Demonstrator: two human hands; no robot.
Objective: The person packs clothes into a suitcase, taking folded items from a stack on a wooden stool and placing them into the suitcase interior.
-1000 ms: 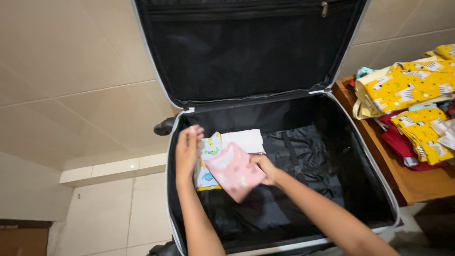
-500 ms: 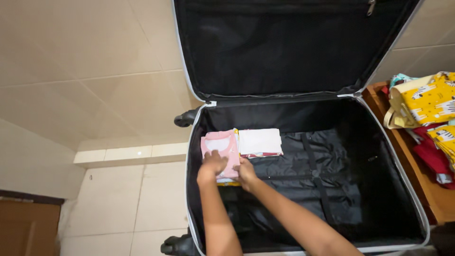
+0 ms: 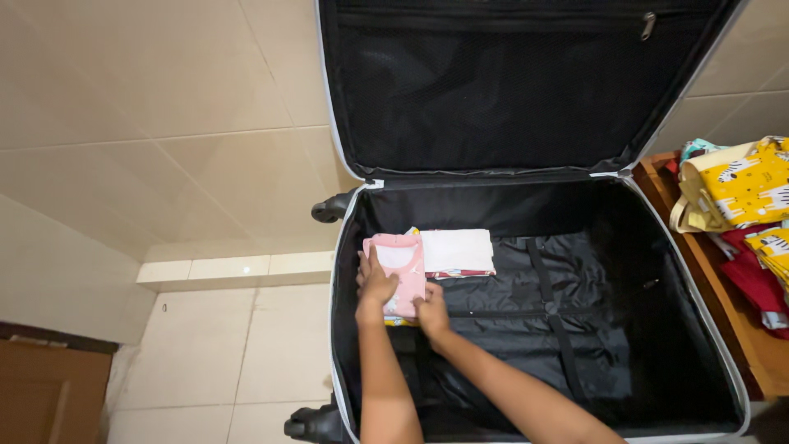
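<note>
Pink folded garment (image 3: 398, 261) sits in the near-left corner of the open suitcase (image 3: 715, 362), on top of a printed piece and beside a white folded one (image 3: 457, 249). My left hand (image 3: 375, 285) lies flat on it, fingers spread, pressing it down so the stack stays neat. My right hand (image 3: 431, 310) pinches its lower edge to square it.

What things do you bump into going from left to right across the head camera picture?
Brown wooden panel → suitcase wheel → pink folded garment under both hands → white folded garment → black strap → yellow zebra-print clothes on the wooden table.
</note>
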